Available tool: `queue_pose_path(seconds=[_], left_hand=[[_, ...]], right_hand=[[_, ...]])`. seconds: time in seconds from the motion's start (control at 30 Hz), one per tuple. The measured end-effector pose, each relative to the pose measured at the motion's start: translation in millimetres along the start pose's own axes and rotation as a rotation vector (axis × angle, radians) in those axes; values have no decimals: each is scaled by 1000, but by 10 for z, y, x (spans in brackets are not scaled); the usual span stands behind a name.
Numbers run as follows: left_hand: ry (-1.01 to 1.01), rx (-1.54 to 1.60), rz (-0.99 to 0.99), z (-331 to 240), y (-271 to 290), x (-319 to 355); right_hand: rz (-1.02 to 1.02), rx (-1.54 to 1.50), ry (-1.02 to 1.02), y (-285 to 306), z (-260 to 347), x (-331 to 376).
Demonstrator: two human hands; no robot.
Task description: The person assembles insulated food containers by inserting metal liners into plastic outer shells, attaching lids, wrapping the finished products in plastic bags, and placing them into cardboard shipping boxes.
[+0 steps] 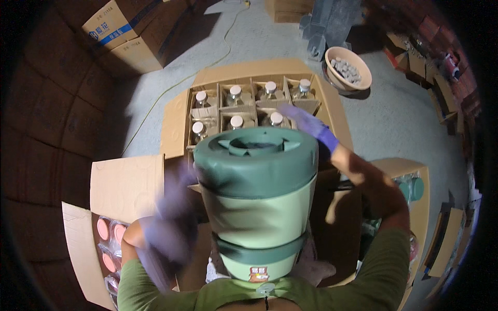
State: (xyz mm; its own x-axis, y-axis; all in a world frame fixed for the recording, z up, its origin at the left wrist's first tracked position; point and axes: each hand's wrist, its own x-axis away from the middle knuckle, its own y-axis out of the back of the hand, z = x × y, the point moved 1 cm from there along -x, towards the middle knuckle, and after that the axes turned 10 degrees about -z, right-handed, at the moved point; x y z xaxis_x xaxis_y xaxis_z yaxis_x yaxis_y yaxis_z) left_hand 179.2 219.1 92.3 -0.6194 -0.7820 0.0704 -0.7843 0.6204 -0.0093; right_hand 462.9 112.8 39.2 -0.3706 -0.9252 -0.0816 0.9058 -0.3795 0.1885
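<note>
2 hands appear in my remote feed, both gloved in purple and both blurred. Right hand: fingers reach out over the right side of the divided carton, near the second row. I see nothing held, but I cannot confirm contact or how far the fingers are spread. Left hand: beside the green container; its opening and any grip I cannot tell. The container stands upright before the wearer's chest, hiding the near part of the carton.

Progress, in my judgement: partial. 7 capped bottles show in the divided carton, 4 in the far row and 3 in the next, each in its own cell. The flaps are open, so closing is not done. Cells behind the container are hidden; I cannot count what is left.

Outward: an open carton at left holds jars with pink lids; another at right shows green lids. Beyond, a basin of small grey pieces is on the floor.

Markings: a small red-brown label sits low on the container, too small to read. Stacked boxes at upper left bear dark print and a blue band. On the bottles I find no legible writing.
</note>
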Motion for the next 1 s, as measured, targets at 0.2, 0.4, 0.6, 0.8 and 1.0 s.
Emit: queue_pose_path(seconds=[0.2, 0.4, 0.6, 0.8, 1.0], left_hand=[[-151, -483, 231, -14, 140, -168], [-259, -139, 30, 178, -12, 39], [-306, -167, -38, 163, 111, 88], [-600, -171, 107, -164, -131, -316], [-340, 1, 0, 350, 22, -1689]], right_hand=[[199, 517, 334, -70, 29, -6], [-29, 244, 549, -115, 74, 62], [-82, 2, 398, -84, 251, 80], [112, -17, 253, -127, -486, -192], [-75, 207, -279, 247, -1613, -811]])
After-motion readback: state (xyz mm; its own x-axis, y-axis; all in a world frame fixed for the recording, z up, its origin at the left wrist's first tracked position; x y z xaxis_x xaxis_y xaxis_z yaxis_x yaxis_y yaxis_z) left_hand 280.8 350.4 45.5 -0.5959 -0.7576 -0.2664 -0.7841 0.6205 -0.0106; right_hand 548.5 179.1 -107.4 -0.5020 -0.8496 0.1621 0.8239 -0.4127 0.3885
